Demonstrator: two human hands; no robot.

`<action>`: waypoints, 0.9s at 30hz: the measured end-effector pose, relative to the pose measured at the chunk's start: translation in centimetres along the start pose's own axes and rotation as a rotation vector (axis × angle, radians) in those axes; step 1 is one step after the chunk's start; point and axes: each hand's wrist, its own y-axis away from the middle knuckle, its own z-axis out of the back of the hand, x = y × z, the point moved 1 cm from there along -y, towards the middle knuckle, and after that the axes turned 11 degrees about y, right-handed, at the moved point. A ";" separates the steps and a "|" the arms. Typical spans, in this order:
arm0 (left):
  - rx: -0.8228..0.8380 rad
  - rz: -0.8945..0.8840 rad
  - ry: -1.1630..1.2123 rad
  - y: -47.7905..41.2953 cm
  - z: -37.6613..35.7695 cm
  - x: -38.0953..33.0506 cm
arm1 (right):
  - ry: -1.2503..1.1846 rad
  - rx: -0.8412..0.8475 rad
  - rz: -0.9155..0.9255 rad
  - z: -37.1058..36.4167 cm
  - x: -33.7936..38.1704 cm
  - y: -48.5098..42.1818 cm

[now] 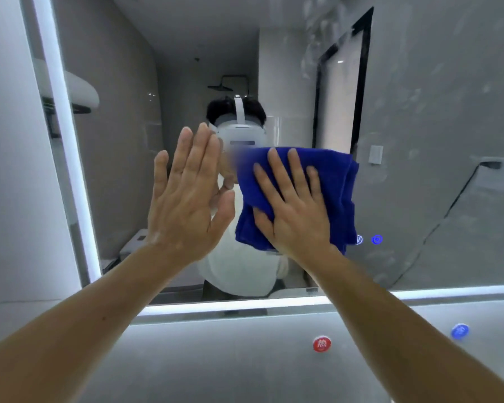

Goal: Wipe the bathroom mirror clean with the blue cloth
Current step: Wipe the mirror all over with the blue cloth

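Wiping is under way: the right grip [294, 210], fingers straight, is pressing the cloth [332, 175] flat against the mirror [419, 117] near centre. The left grip [186, 199], open and empty, is sitting at the cloth's 9 o'clock. The next move is probably calling for a sweep toward the smears [317, 53] at 1 o'clock.

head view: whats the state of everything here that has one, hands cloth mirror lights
mirror, smeary marks at upper right
light strip, lit
touch icons, glowing blue
blue cloth, folded, pressed flat on the mirror
right hand, fingers straight and spread, pressing the blue cloth
left hand, open, fingers straight, holding nothing
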 end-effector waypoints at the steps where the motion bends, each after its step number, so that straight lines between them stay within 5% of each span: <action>1: -0.002 0.006 -0.022 -0.5 -0.2 -0.1 | -0.001 -0.018 -0.028 0.1 -0.1 -0.9; 5: -0.020 -0.017 0.031 -1.1 -0.6 -0.5 | -0.034 -0.047 -0.093 -0.6 1.4 1.2; 15: 0.020 -0.030 0.112 0.6 -1.0 -2.2 | 0.032 0.048 0.141 -3.9 1.5 18.2; 27: -0.078 -0.086 0.092 -2.7 0.1 -2.5 | 0.003 -0.072 0.169 0.5 -4.0 -2.8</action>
